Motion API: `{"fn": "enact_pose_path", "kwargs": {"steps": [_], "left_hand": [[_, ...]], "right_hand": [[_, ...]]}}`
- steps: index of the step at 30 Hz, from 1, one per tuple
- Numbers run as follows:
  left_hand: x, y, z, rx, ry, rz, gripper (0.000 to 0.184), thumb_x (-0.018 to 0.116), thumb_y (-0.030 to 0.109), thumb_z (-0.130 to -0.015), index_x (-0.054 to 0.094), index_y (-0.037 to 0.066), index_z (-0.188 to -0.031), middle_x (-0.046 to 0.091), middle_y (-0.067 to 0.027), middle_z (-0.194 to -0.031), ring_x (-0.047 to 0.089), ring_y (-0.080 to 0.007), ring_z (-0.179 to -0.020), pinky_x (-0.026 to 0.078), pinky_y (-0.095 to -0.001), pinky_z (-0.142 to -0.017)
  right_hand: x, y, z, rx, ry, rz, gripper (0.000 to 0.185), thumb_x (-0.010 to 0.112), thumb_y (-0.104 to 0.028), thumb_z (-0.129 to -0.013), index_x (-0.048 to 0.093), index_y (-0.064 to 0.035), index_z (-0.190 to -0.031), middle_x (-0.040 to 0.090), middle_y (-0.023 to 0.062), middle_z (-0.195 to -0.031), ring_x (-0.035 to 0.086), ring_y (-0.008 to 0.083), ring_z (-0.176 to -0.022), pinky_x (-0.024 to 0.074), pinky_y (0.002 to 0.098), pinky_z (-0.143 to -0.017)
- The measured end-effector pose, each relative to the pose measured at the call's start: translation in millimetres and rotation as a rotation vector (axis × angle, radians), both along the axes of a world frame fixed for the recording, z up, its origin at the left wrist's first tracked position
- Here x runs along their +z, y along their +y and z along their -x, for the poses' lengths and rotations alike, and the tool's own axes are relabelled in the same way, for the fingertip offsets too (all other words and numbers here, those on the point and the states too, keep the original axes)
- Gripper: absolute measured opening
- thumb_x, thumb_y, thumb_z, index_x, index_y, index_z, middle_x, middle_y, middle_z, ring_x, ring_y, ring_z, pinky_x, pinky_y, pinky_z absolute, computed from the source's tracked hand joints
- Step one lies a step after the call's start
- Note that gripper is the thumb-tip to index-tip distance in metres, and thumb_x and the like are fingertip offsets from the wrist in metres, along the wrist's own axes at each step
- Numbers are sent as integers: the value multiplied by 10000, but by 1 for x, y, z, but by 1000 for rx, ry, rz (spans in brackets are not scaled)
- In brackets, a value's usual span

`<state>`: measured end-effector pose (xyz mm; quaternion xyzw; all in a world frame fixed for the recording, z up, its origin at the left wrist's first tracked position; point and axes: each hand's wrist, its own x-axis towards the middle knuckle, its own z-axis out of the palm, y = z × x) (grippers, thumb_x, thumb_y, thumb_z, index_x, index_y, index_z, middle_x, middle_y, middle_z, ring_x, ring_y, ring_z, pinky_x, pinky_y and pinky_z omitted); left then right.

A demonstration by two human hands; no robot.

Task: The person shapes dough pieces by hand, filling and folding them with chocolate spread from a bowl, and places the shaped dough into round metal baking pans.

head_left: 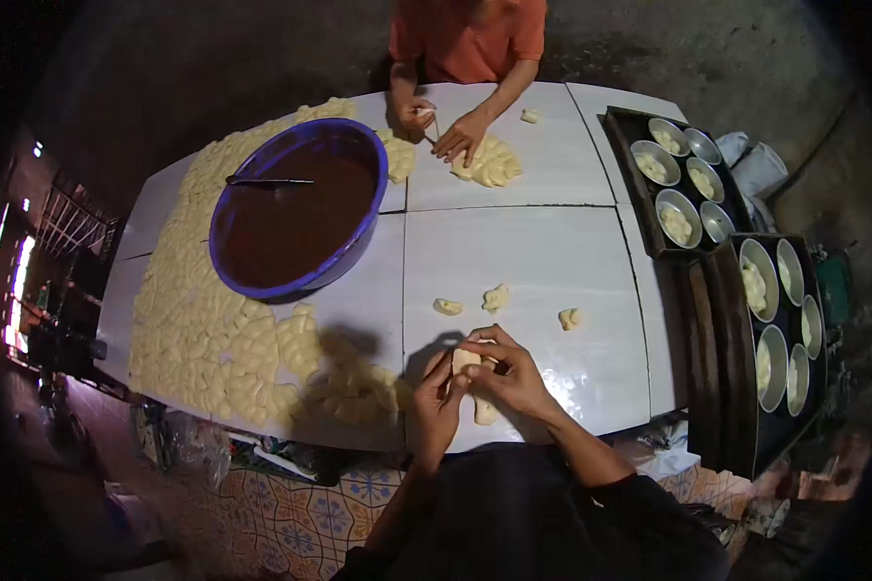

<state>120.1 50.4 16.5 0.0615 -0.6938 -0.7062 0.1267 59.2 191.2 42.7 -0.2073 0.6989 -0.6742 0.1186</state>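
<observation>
Near the front edge of the white table, my left hand (439,405) and my right hand (512,376) grip a pale piece of dough (466,359) between their fingers. The thumbs press on it from both sides. Below my right hand, another dough piece (485,412) shows partly, the rest covered by the hand. Just beyond my fingers, small dough lumps (495,297) lie apart on the tabletop, and a single lump (570,319) sits to their right.
A blue basin (358,254) of brown filling with a utensil stands left, amid many dough pieces (203,339). Opposite, a person in an orange shirt (470,44) handles dough (489,163). Dark trays (639,174) with round tins holding dough stand at right.
</observation>
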Motion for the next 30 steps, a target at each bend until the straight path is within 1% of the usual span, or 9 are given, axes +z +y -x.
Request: {"fn": "enact_pose_path", "kwargs": {"steps": [8, 11, 15, 16, 18, 20, 22, 25, 30], "left_hand": [[0, -1, -3, 169, 16, 32, 147, 592, 39, -909, 648, -58, -1004, 637, -91, -977, 601, -138, -923, 467, -266, -826], [10, -11, 1, -60, -168, -1122, 212, 586, 131, -905, 599, -41, -1028, 637, -92, -1037, 611, -200, -1015, 497, -330, -891], [13, -17, 18, -376, -115, -1516, 946, 412, 724, -861, 389, -68, -1378, 487, -207, -1349, 474, -300, -1235, 408, -423, -1017], [21, -28, 30, -519, -135, -1504, 1295, 429, 928, -621, 275, -57, -1446, 326, -171, -1471, 374, -320, -1310, 360, -431, -1052], [54, -61, 72, -595, -56, -1088, 1230, 404, 897, -687, 269, -64, -1444, 318, -187, -1478, 365, -364, -1298, 354, -465, -1042], [11, -139, 145, -507, 312, -954, 825, 285, 675, -941, 559, -40, -1246, 641, -164, -1134, 588, -229, -952, 432, -383, -879], [56, -189, 207, 170, -46, 187, 805, 330, 671, -936, 496, -12, -1329, 651, -134, -1027, 624, -220, -883, 487, -385, -821], [61, -213, 251, -6, -546, 694, 821, 172, 639, -971, 727, 35, -944, 671, -133, -760, 526, -199, -672, 422, -398, -697], [57, -188, 226, 85, -493, 499, 877, 146, 641, -967, 708, 3, -755, 622, -125, -606, 524, -232, -600, 404, -412, -630]], "right_hand": [[8, -24, 15, -36, 174, 78, 378, 498, -361, -979, 635, -68, -1175, 473, 135, -1299, 378, 305, -1232, 282, 438, -1062], [-14, -33, 15, 259, 345, -34, 352, 583, -381, -920, 653, -113, -1137, 398, 124, -1426, 325, 305, -1284, 242, 456, -1094], [-36, -27, 33, 386, -96, 259, 1045, 702, -538, -779, 101, -75, -1498, 252, 129, -1500, 222, 273, -1416, 203, 432, -1140], [-43, -23, 38, 408, -238, 280, 1148, 704, -619, -734, 69, -68, -1516, 221, 131, -1507, 261, 281, -1381, 255, 426, -1103], [-68, -25, 44, 450, -240, 265, 1196, 720, -631, -709, 31, -100, -1530, 200, 126, -1507, 313, 287, -1315, 339, 403, -1020], [-40, -28, 51, 311, -213, 268, 1049, 700, -551, -782, 84, -171, -1540, 206, 103, -1496, 330, 258, -1259, 414, 361, -901], [-59, -29, 58, 284, -215, 283, 965, 698, -441, -832, 101, -165, -1539, 189, 95, -1512, 320, 254, -1284, 420, 347, -918], [-70, -27, 58, 220, -299, 340, 866, 678, -328, -872, 150, -127, -1528, 254, 102, -1496, 365, 224, -1261, 434, 330, -928], [-85, -23, 60, 80, -399, 391, 789, 647, -332, -908, 202, -93, -1514, 369, 94, -1469, 463, 131, -1156, 457, 248, -829]]}}
